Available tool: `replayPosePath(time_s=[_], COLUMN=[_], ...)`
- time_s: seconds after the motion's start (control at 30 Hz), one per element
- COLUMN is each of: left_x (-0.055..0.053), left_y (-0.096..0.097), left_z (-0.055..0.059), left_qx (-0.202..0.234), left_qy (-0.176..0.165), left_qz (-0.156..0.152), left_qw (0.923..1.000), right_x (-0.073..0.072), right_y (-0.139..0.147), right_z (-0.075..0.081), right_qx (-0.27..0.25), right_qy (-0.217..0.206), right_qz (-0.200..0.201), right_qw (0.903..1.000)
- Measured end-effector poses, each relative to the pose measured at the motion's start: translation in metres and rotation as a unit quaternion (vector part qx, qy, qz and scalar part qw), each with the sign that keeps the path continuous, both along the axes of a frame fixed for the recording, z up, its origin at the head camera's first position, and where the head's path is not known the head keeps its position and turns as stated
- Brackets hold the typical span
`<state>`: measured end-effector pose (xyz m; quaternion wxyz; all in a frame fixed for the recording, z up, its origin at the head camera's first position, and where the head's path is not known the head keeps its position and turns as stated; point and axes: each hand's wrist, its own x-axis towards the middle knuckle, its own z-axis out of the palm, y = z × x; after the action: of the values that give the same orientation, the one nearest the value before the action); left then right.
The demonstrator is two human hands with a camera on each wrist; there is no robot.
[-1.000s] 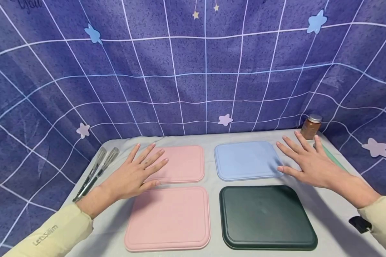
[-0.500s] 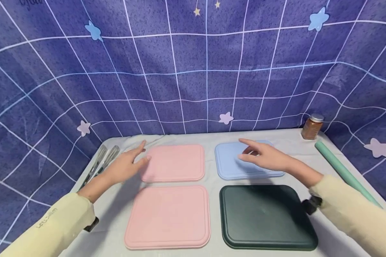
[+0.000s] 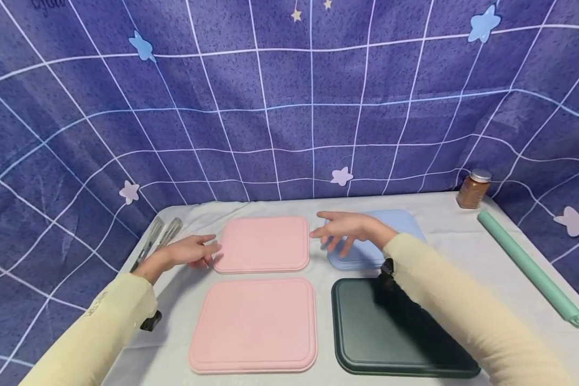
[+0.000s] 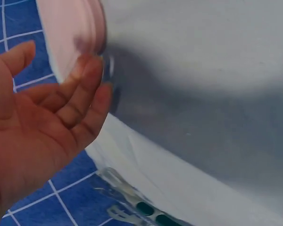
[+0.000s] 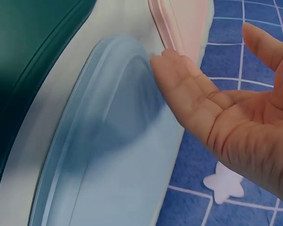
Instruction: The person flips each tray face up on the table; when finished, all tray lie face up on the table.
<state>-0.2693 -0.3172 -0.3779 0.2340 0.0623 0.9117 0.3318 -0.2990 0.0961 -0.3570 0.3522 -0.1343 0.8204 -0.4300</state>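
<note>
Two pink boards lie on the left half of the table, a far pink board (image 3: 265, 244) and a near pink board (image 3: 255, 326). My left hand (image 3: 190, 251) is at the left edge of the far one, holding nothing, its fingers loosely bent. My right hand (image 3: 349, 228) hovers over the left part of the light blue board (image 3: 402, 220), fingertips reaching toward the far pink board's right edge, with nothing in its grasp. In the right wrist view the palm (image 5: 254, 127) shows bare. A dark green board (image 3: 366, 338) lies nearer, partly under the right sleeve's shadow.
Metal kitchen tools (image 3: 161, 236) lie along the table's left edge. At the back right stands a jar of brown contents (image 3: 473, 190) with a silver lid. A green rolled-up stick (image 3: 531, 268) lies along the right side. A blue grid curtain (image 3: 289, 128) hangs behind.
Both hands were spread wide above the boards. The right hand has swept left from the right side across the blue board; the left hand has drawn back slightly left, its fingers now bent. The boards have stayed put.
</note>
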Motion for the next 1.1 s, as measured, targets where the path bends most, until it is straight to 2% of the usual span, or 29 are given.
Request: replayPosePath(time_s=[0.1, 0.2, 0.47, 0.7, 0.87, 1.1], left_x=[0.001, 0.002, 0.002, -0.001, -0.002, -0.002], left_y=[0.0, -0.001, -0.004, -0.005, -0.007, -0.007], left_z=[-0.008, -0.015, -0.022, -0.028, -0.032, -0.031], left_qx=[-0.003, -0.006, 0.0, 0.001, 0.007, 0.021], left_qy=[-0.038, -0.052, -0.044, -0.018, -0.018, -0.024], left_qz=[0.001, 0.001, 0.005, 0.0, 0.015, 0.032], left_qw=[0.9993, 0.9986, 0.999, 0.9998, 0.9997, 0.999], right_x=[-0.007, -0.012, -0.02, -0.03, -0.034, -0.038], right_y=[-0.015, -0.029, -0.054, -0.064, -0.066, -0.068], right_z=[-0.004, -0.008, -0.013, -0.016, -0.018, -0.014], right_qx=[0.004, 0.008, 0.049, 0.075, 0.091, 0.107], right_qy=[-0.017, -0.033, -0.06, -0.084, -0.094, -0.096], right_qz=[-0.011, -0.024, -0.031, -0.045, -0.051, -0.062], right_qw=[0.9998, 0.9991, 0.9965, 0.9926, 0.9901, 0.9876])
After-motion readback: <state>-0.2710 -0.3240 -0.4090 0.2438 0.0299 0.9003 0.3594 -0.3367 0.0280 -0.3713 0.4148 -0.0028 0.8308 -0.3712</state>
